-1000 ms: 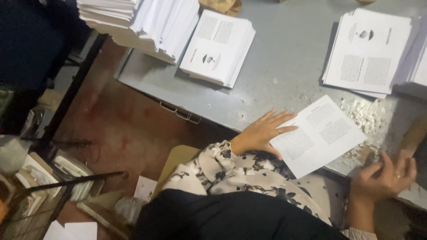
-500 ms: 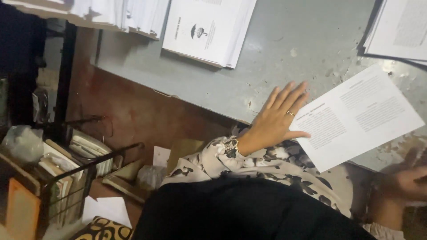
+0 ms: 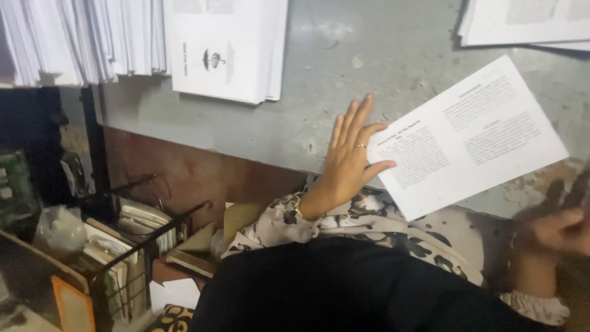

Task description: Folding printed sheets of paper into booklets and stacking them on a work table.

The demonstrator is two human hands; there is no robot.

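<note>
My left hand (image 3: 348,161) lies flat on the grey table (image 3: 369,67) with fingers spread, a ring on one finger. Its thumb touches the left edge of a folded white printed sheet (image 3: 470,135) that lies slanted near the table's front edge. My right hand (image 3: 560,229) is blurred at the lower right, below the sheet's corner, fingers curled; whether it holds anything is unclear. My patterned sleeves and dark clothing fill the bottom of the view.
A stack of white printed sheets (image 3: 228,46) lies at the back, with taller paper piles (image 3: 80,40) to its left and another stack (image 3: 528,21) at the top right. A black wire rack (image 3: 126,246) with papers stands on the floor at the left.
The view has drawn closer and shifted left. My left hand has slid to the sheet's left edge and spread flat. My right hand stays low at the right, blurred.
</note>
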